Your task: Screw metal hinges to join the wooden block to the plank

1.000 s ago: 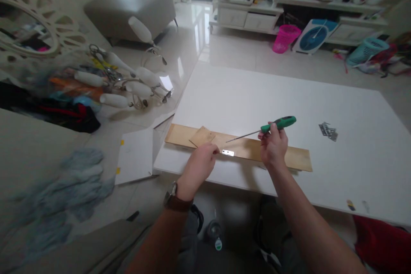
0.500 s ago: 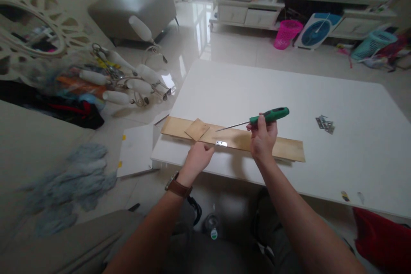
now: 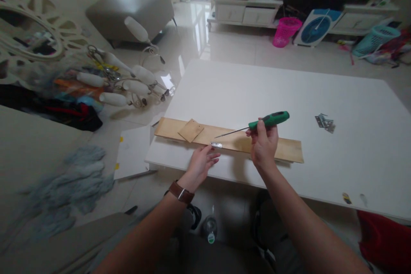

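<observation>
The white table (image 3: 289,94) carries the work near its front edge. A long wooden plank (image 3: 289,150) lies flat along that edge, with a small wooden square (image 3: 191,130) resting on its left part.

My right hand (image 3: 263,145) is closed around the green handle of the screwdriver (image 3: 269,120), held above the plank with the shaft pointing left and slightly down. My left hand (image 3: 201,163) is mostly open, fingers extended, fingertips touching the small metal hinge (image 3: 216,144), which sits on the plank's near edge; it grips nothing.

In my judgement, the hinge needs firm downward pressure, squared to the plank edge, and the screwdriver tip should be brought upright over a hole. Spare metal pieces (image 3: 324,122) lie well apart to the right.
</observation>
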Available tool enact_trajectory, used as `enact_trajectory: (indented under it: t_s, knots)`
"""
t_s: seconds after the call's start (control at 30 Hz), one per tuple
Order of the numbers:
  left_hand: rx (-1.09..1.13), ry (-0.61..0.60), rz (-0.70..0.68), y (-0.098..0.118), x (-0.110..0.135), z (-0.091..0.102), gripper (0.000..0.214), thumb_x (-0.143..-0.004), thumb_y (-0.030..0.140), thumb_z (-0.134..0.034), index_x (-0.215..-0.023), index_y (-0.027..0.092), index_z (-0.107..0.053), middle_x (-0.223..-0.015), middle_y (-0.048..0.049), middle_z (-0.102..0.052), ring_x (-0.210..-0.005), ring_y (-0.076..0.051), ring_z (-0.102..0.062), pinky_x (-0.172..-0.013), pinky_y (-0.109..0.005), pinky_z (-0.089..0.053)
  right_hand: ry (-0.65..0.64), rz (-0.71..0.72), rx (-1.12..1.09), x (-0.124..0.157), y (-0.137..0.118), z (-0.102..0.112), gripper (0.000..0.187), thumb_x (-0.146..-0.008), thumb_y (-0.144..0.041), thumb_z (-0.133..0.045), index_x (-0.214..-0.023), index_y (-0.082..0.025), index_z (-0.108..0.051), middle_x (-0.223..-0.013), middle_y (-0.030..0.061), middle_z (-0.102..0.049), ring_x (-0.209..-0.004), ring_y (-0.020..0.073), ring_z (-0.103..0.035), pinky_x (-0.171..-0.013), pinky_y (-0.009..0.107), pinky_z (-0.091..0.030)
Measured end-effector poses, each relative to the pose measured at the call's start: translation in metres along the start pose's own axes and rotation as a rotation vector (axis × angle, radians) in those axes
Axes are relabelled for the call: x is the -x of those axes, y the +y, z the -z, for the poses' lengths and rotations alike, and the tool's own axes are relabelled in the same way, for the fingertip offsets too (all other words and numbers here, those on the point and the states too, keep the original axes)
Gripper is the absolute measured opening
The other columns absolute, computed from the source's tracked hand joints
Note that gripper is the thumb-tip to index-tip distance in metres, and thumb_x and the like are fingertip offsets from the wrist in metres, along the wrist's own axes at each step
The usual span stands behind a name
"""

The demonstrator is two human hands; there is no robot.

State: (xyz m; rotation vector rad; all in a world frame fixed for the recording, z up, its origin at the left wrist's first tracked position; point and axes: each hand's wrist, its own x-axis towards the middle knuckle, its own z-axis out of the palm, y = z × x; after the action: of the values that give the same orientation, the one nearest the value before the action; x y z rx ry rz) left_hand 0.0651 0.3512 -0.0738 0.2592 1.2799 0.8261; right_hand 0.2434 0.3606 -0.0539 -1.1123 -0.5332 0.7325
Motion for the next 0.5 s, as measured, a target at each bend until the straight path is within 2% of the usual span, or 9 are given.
enact_trajectory:
  t_s: [0.27, 0.5]
  knots:
    - [0.088, 0.057, -0.022, -0.0071, -0.0044, 0.0002, 0.009, -0.094, 0.019, -0.071, -0.092, 0.015, -0.063, -0.083, -0.0028, -0.072, -0.064, -0.011, -0.070, -0.063, -0.022, -0.051, 0.012, -0.027, -0.017, -0.0042, 0.0057, -0.0058, 0.043, -0.080, -0.054, -0.085, -0.099, -0.024, -0.061, -0.080, -0.0067, -0.065, -0.059, 0.0076, -0.062, -0.057, 0.021, -0.054]
    - [0.150, 0.048, -0.042, -0.0061, -0.0037, -0.0052, 0.010, -0.095, 0.013, -0.067, -0.086, 0.013, -0.063, -0.075, -0.0042, -0.073, -0.059, -0.010, -0.068, -0.061, -0.021, -0.048, -0.013, -0.003, -0.012, -0.0013, 0.0071, -0.0032, 0.043, -0.081, -0.055, -0.085, -0.100, -0.024, -0.062, -0.084, -0.0063, -0.066, -0.060, 0.0075, -0.063, -0.056, 0.021, -0.055]
